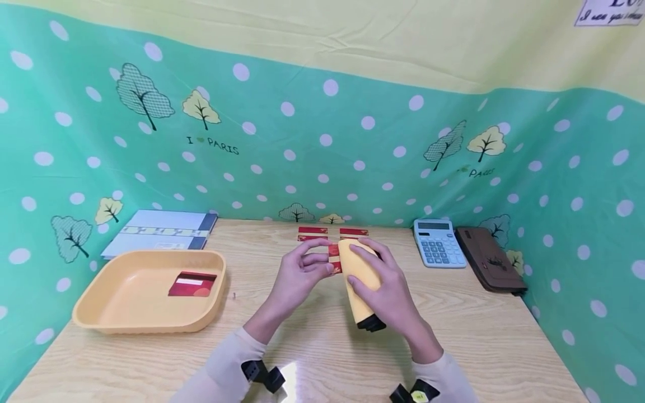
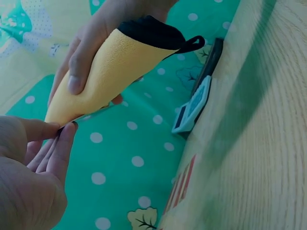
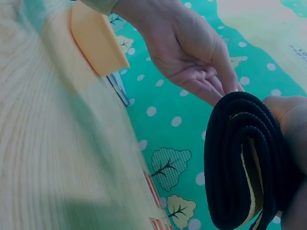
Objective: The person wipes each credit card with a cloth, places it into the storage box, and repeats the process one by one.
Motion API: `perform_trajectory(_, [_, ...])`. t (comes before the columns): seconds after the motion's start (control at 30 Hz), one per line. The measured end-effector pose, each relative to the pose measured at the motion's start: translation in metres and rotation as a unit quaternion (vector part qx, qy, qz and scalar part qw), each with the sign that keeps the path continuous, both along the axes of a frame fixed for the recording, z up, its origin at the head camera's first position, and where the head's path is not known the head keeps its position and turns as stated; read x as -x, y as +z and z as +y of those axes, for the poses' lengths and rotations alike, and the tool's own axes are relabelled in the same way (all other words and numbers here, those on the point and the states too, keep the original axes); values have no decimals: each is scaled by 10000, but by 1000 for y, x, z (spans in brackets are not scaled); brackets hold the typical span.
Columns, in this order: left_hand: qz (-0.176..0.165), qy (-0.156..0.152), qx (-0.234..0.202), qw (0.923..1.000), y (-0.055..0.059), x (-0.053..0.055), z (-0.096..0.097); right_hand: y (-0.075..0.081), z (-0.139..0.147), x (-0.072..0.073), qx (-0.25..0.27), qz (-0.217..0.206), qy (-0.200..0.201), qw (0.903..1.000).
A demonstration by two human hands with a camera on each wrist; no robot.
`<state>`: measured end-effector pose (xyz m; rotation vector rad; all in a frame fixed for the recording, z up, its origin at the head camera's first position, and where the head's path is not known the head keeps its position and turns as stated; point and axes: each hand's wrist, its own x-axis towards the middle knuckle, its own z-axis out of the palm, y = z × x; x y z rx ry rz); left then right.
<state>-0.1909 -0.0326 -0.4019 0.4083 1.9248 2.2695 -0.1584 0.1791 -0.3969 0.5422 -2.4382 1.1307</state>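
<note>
Above the middle of the table, my left hand (image 1: 294,278) pinches a red bank card (image 1: 334,256) between thumb and fingers. My right hand (image 1: 392,286) grips a folded yellow cloth (image 1: 359,288) with black edging, which covers the right part of the card. The cloth's black hem (image 3: 221,158) shows its rolled layers in the right wrist view, and a small black loop (image 2: 193,44) sticks out from it in the left wrist view. Two more red cards (image 1: 312,233) lie side by side at the table's back edge. Another red card (image 1: 188,285) rests inside the orange tray (image 1: 136,324).
Behind the tray, at the back left, lies a light blue binder (image 1: 156,223). At the back right, a blue calculator (image 1: 439,246) sits beside a brown zipped wallet (image 1: 491,258). A polka-dot curtain (image 1: 322,157) closes off the table's back and sides.
</note>
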Motion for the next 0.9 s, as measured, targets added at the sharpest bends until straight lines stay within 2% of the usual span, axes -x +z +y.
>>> perform_trajectory(0.3, [86, 39, 111, 9999, 8, 0, -7, 3, 14, 6, 167, 17, -276, 9995])
perform_trajectory(0.63, [-229, 121, -322, 9991, 11, 3, -12, 4, 24, 10, 229, -3, -537, 9983])
perform_trajectory(0.9, [-290, 216, -385, 9986, 13, 6, -17, 3, 30, 12, 252, -13, -600, 9979])
